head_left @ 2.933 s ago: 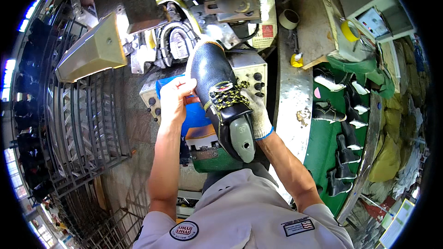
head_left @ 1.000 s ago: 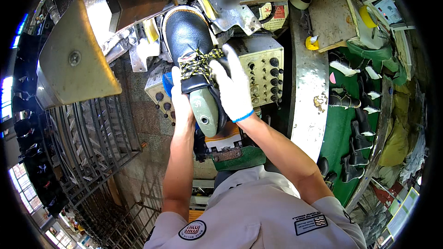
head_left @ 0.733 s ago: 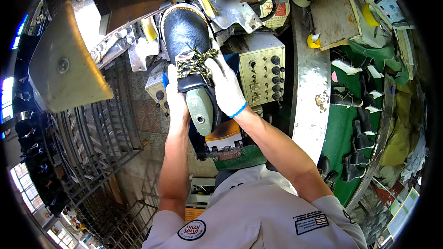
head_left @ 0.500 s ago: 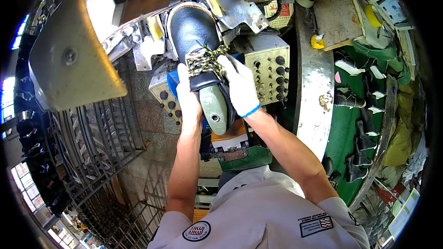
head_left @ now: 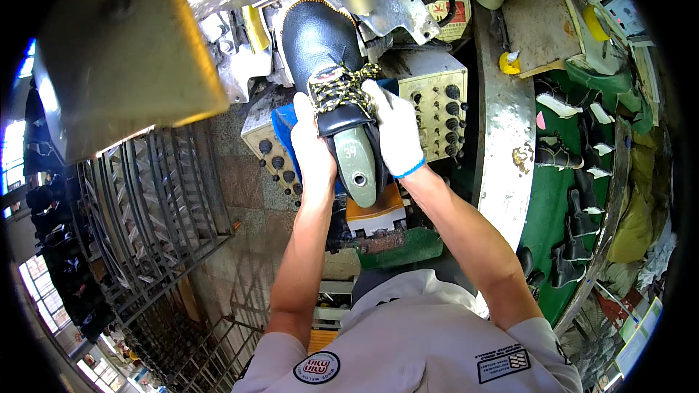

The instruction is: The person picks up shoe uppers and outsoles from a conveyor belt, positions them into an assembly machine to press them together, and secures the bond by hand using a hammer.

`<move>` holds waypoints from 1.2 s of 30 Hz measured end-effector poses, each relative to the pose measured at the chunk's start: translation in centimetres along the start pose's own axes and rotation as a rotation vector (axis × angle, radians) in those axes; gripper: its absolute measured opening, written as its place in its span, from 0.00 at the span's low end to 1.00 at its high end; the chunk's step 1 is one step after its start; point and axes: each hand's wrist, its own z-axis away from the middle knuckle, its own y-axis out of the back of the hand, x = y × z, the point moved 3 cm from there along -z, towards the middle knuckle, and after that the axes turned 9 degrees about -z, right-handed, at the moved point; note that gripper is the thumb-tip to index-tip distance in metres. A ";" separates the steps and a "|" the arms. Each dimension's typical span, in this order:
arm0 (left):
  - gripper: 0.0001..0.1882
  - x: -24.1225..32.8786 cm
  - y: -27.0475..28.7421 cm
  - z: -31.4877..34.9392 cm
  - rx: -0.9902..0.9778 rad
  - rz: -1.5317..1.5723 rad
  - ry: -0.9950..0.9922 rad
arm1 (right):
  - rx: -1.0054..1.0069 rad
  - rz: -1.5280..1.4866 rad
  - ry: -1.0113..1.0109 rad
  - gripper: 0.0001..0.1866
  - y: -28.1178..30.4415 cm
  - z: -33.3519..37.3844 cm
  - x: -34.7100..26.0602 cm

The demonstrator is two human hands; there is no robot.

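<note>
A black leather shoe [head_left: 317, 40] points toe-away between my hands, its toe in among the metal parts of a machine [head_left: 397, 14]. Speckled yellow-and-black laces [head_left: 342, 94] cross its front. From the shoe's opening a green shoe last [head_left: 355, 149] sticks out toward me, with a round hole near its end. My left hand [head_left: 312, 138], in a white glove, is closed along the shoe's left side. On the right side, by the laces, my right hand [head_left: 397, 127] grips it in a white glove with a blue cuff. Both hands' undersides are hidden.
A large metal guard [head_left: 124, 65] hangs close at upper left. Control boxes with black knobs [head_left: 437, 113] flank the shoe. At right, a metal ledge [head_left: 506, 145] borders a green surface [head_left: 535, 211] carrying several dark shoe parts. Metal racks [head_left: 153, 211] stand at left.
My view has shifted, so the shoe, hands and machine sit slightly farther right, and the metal guard looks larger. Both hands keep their hold on the shoe.
</note>
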 end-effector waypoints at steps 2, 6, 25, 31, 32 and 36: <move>0.28 -0.3 0.2 0.1 -0.041 -0.041 -0.035 | 0.017 0.001 0.036 0.19 -0.2 0.5 0.2; 0.28 0.2 -0.3 -0.1 -0.051 0.008 -0.094 | 0.035 0.001 0.086 0.21 0.0 -0.2 1.0; 0.30 -0.3 0.8 -0.2 -0.006 -0.059 -0.055 | -0.067 0.232 0.091 0.25 1.2 -0.4 1.2; 0.17 0.4 3.5 1.3 0.272 -0.427 -0.050 | -0.073 0.147 0.025 0.24 2.6 1.0 1.0; 0.16 0.6 3.5 1.9 0.251 -0.285 -0.109 | -0.069 0.140 0.004 0.24 3.0 1.2 0.9; 0.09 0.7 6.4 2.4 0.298 -0.217 -0.117 | -0.065 0.138 0.041 0.25 4.1 1.8 0.3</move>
